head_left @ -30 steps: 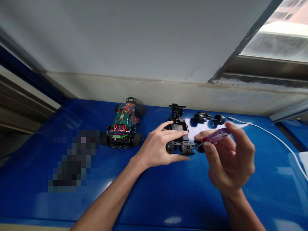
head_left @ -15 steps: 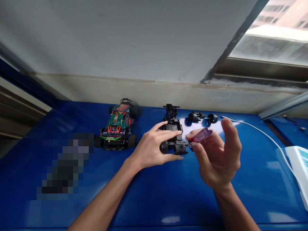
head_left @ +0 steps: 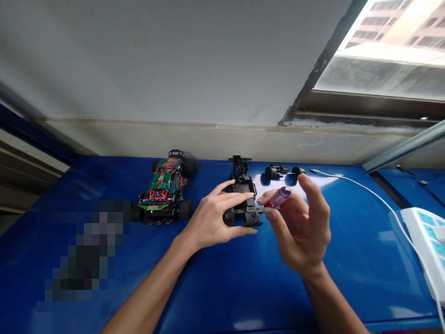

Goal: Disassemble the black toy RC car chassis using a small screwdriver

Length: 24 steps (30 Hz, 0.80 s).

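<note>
A black toy car chassis [head_left: 246, 188] lies on the blue table, its long side pointing toward the wall. My left hand [head_left: 212, 213] holds it down, fingers across its top and thumb along its near end. Between the thumb and fingers of my right hand [head_left: 301, 227] is a screwdriver [head_left: 279, 197] with a clear purple handle. It is tilted, and its shaft slants down to the near right part of the chassis; the tip's exact contact is too small to make out. Left of the chassis stands a toy car [head_left: 165, 185] with a shiny green and red body.
A black axle piece with two wheels [head_left: 278, 172] lies near the wall. A white cable [head_left: 375, 197] runs across the right side to a white power strip [head_left: 417, 232]. A blurred-out patch [head_left: 86, 253] covers something at the left.
The whole scene has shifted slightly left and down in view. My left hand stays on the chassis. My right hand keeps the screwdriver at the same end, its fingers slightly changed in pose.
</note>
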Motion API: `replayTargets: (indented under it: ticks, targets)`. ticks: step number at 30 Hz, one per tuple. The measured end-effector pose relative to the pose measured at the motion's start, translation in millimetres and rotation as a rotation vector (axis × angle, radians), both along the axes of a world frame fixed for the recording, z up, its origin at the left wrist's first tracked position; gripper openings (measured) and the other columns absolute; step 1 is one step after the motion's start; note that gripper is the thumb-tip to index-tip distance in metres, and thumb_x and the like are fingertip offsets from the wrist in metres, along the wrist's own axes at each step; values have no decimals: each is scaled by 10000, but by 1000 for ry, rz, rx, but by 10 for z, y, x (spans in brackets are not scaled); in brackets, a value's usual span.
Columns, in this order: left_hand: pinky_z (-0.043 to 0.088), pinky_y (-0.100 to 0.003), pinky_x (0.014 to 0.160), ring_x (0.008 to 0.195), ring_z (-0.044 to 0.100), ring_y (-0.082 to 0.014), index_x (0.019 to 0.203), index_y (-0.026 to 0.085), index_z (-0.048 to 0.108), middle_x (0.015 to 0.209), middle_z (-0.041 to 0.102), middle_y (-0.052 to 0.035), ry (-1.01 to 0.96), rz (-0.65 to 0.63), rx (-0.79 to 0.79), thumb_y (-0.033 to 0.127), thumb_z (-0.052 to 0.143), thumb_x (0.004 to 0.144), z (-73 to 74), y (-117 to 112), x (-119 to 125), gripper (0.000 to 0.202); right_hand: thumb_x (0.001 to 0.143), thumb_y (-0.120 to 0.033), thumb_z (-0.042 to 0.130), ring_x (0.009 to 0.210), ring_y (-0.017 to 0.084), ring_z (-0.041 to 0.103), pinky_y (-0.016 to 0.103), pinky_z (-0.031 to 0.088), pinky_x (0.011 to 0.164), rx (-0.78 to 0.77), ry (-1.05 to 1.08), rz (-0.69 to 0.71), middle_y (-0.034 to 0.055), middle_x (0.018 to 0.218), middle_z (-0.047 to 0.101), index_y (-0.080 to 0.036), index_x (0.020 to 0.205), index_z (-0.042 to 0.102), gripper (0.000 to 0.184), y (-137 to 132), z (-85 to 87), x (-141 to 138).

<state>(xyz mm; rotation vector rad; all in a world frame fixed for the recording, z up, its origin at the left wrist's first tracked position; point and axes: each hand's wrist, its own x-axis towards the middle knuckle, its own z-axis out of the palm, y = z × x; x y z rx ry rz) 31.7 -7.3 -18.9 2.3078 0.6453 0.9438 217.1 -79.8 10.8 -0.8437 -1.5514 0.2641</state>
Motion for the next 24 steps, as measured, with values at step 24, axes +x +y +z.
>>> replayTargets:
  ticks: [24]
  targets:
    - [377, -655, 1290, 1310, 711, -341, 1424, 258, 660, 1356, 775, -101, 5, 11, 5, 501, 928, 787, -33, -2, -6, 733, 870, -24, 753, 1009, 240, 699, 458, 633, 855, -43, 57, -35, 52, 1135, 706, -361, 1486, 586, 722, 19, 14, 14]
